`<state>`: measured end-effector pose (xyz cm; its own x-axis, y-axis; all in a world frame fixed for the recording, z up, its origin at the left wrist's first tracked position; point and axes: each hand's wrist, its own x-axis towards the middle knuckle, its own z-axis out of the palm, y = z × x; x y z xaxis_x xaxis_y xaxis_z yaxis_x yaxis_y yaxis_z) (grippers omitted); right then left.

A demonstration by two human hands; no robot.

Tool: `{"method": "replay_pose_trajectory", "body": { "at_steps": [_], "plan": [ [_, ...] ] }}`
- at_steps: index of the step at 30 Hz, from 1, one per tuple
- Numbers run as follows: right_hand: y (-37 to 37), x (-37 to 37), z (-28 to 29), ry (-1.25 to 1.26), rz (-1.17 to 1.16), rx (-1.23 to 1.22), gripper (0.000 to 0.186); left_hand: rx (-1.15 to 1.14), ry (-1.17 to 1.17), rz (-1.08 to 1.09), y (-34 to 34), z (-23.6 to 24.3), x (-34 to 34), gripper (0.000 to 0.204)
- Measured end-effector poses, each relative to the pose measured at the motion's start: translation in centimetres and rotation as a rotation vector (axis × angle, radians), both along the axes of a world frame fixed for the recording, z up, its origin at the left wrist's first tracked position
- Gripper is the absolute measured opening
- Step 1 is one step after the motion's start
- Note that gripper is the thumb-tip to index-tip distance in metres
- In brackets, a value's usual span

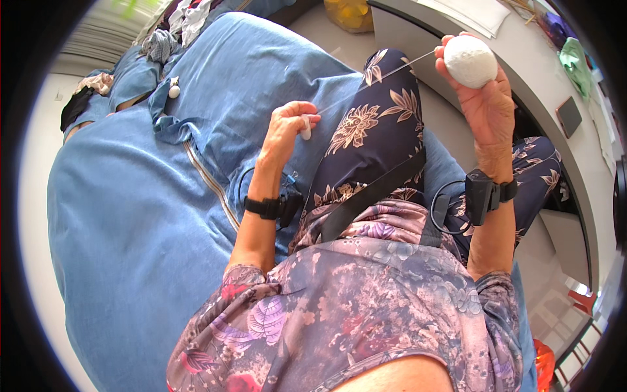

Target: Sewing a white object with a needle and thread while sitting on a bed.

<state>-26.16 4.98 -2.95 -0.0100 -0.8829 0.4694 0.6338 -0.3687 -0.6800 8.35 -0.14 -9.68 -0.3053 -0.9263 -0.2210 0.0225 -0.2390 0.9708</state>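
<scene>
My right hand point(483, 108), raised at the upper right, is closed round a white ball point(470, 61) with a slightly uneven surface. From its fingers a thin pale thread point(375, 81) stretches taut, down and leftward over my patterned trouser leg, to my left hand point(292, 127). There the fingers are pinched together on the thread's other end. A small white piece point(305, 128) shows at the left fingers; I cannot make out whether it is held or wrapped on a finger. Black devices are strapped to both forearms.
A blue cloth-covered couch point(124, 215) lies to the left, with a zip point(212, 186) and a small white object point(174, 91) on it. Clothes point(186, 26) are heaped at its far end. Along the right curves a pale table point(542, 72) bearing a dark flat rectangle point(569, 117) and green cloth point(575, 64).
</scene>
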Motion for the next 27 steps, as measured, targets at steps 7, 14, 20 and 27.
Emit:
{"method": "replay_pose_trajectory", "body": {
  "at_steps": [7, 14, 20, 27],
  "plan": [
    [0.6, 2.1, 1.3, 0.005, 0.108, -0.007, 0.069, -0.815, -0.857, 0.109, -0.6, 0.7, -1.9, 0.031],
    [1.1, 2.5, 1.7, 0.057, 0.070, 0.065, 0.088, -0.588, 0.089, -0.120, 3.1, 8.3, -10.8, 0.034],
    [0.9, 2.3, 1.6, -0.003, 0.041, 0.027, 0.081, -0.295, 0.032, -0.240, 4.3, 8.6, -11.0, 0.015],
    [-0.3, 2.2, -0.4, -0.196, 0.076, 0.065, 0.051, -0.612, -0.227, -0.242, 5.6, 7.9, -10.6, 0.011]
  ]
}}
